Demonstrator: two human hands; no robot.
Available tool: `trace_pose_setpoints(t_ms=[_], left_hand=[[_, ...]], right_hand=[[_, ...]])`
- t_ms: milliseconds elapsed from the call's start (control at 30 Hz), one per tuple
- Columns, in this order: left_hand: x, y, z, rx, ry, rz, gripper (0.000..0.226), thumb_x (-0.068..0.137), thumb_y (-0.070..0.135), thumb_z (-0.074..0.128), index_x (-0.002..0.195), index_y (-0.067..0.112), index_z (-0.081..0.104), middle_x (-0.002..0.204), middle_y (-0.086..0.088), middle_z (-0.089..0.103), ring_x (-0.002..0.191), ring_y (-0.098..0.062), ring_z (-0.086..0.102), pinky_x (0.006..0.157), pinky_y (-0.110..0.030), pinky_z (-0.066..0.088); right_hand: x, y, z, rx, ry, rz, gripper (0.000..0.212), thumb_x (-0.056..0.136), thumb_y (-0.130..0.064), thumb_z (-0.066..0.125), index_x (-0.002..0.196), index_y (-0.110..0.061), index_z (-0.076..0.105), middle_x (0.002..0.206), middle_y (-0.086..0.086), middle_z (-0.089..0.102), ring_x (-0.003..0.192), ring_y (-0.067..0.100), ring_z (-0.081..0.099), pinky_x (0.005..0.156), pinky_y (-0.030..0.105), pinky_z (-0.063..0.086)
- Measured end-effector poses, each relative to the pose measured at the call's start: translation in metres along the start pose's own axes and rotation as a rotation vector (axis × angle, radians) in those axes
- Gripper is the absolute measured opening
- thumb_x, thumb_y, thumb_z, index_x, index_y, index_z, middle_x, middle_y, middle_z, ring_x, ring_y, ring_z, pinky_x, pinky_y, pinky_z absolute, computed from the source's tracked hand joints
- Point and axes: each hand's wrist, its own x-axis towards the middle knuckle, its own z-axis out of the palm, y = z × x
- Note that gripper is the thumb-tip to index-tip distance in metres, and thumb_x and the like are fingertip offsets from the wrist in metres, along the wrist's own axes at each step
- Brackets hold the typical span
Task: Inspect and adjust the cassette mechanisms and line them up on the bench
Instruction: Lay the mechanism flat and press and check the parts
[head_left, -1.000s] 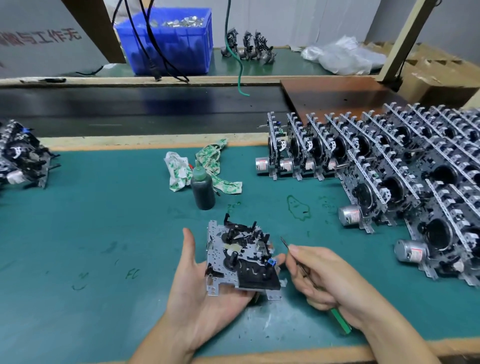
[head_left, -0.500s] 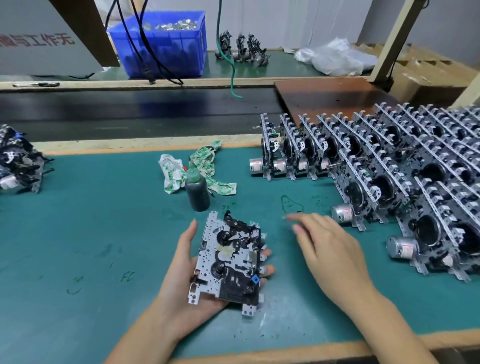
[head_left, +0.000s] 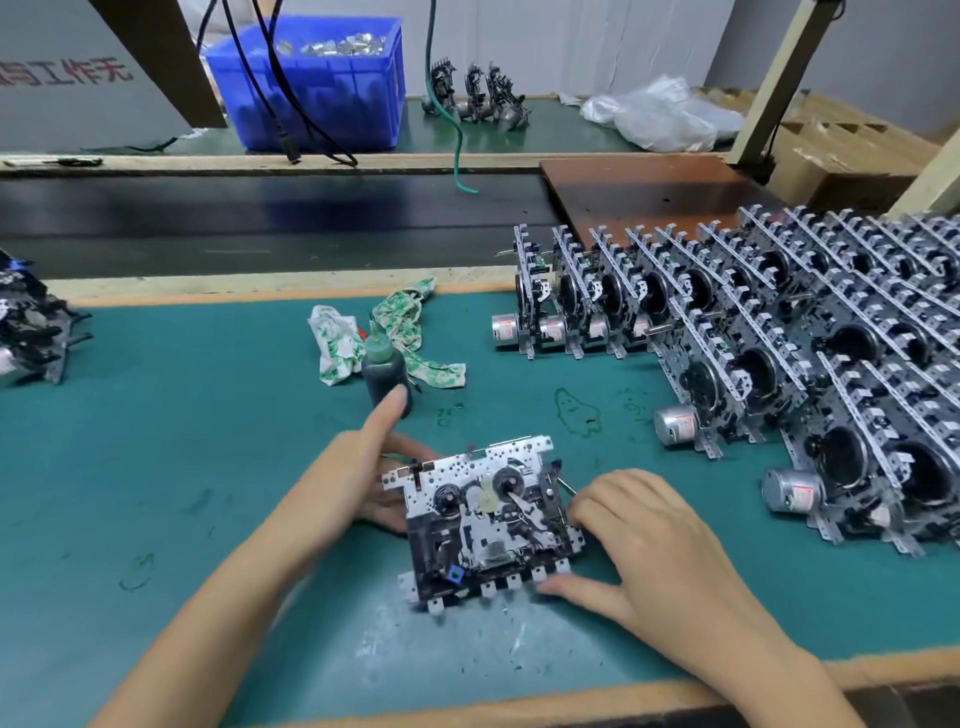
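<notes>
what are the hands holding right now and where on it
Both hold the cassette mechanism: the left hand grips its left edge, the right hand its right edge and lower right corner.

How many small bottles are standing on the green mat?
1. The dark bottle with a green nozzle stands upright near the middle of the green mat, in front of the crumpled rag. The hands or mechanisms may hide others.

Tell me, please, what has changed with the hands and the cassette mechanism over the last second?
The cassette mechanism has been turned, its black end now toward the person. The right hand, which held a green-handled tool a second ago and then reached out over the mat, now grips the mechanism's right edge. The left hand still supports it from the left. The dark bottle, rag and lined-up mechanisms stayed put.
</notes>
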Motion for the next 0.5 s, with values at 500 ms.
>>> trace_pose_setpoints(t_ms=[500], left_hand=[[-0.042,-0.050,0.032,0.985,0.518,0.539,0.064,0.056,0.080,0.046,0.043,0.017,0.046,0.030,-0.001,0.036,0.026,-0.019,0.043,0.033,-0.024,0.034]], right_hand=[[0.005,-0.005,0.018,-0.006,0.133,0.003,0.046,0.074,-0.056,0.060,0.063,-0.011,0.059,0.071,-0.002,0.056,0.069,0.022,0.055,0.080,0.032,0.039]])
